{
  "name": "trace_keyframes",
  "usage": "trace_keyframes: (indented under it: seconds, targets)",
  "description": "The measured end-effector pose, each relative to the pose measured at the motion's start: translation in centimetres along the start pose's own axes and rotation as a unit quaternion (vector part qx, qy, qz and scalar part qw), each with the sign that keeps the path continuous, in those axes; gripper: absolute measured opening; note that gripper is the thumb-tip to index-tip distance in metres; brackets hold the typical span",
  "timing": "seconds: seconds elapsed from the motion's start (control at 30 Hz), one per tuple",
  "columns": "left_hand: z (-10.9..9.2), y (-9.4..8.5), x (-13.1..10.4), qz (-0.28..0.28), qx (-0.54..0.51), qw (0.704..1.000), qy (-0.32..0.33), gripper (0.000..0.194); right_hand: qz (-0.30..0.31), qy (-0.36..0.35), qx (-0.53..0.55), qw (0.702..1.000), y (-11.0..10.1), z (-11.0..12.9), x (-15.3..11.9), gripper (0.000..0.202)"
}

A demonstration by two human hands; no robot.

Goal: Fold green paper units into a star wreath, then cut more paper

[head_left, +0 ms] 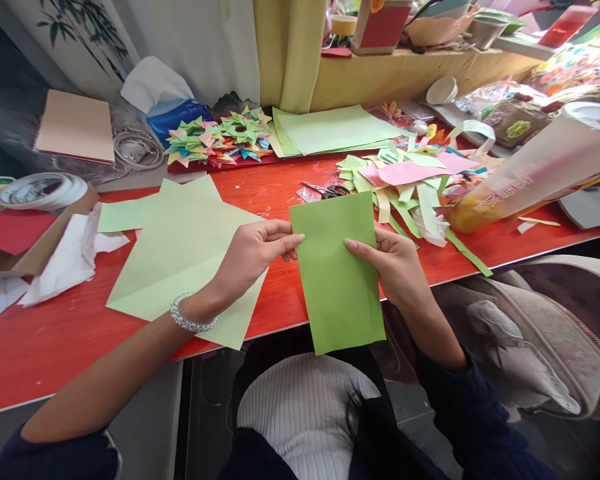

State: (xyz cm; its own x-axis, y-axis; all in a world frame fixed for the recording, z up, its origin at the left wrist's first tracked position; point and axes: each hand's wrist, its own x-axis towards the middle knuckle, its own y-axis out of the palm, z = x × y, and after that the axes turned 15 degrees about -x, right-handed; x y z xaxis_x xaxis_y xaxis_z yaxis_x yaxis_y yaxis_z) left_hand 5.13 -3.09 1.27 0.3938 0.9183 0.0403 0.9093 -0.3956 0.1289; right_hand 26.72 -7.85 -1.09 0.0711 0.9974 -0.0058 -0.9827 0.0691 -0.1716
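Between my two hands I hold a folded sheet of bright green paper upright, above the table's front edge. My left hand pinches its upper left edge between thumb and fingers. On the right side, my right hand grips the paper with the thumb in front and the other fingers behind, partly hidden. Pale green sheets lie overlapping on the table under and beyond my left forearm. Just behind the held paper rest black-handled scissors.
Cut paper strips are heaped at the right, near a tall translucent cup. Folded paper stars and a stack of green sheets sit at the back. White tape rolls and crumpled tissue are at the left.
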Motion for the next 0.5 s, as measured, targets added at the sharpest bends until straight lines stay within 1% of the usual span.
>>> trace_keyframes:
  seconds: [0.17, 0.4, 0.5]
  targets:
    - [0.1, -0.02, -0.14, 0.007, 0.001, 1.0, -0.002, 0.025, -0.004, 0.001, 0.004, 1.0, -0.07, -0.03, -0.12, 0.022]
    - [0.2, 0.02, -0.17, 0.012, 0.005, 1.0, 0.0, 0.02, -0.005, 0.005, -0.012, 1.0, -0.1, -0.05, -0.33, 0.026]
    - [0.09, 0.1, -0.11, 0.014, -0.001, 1.0, 0.002, 0.019, -0.005, 0.001, -0.004, 1.0, -0.05, -0.07, -0.25, 0.024]
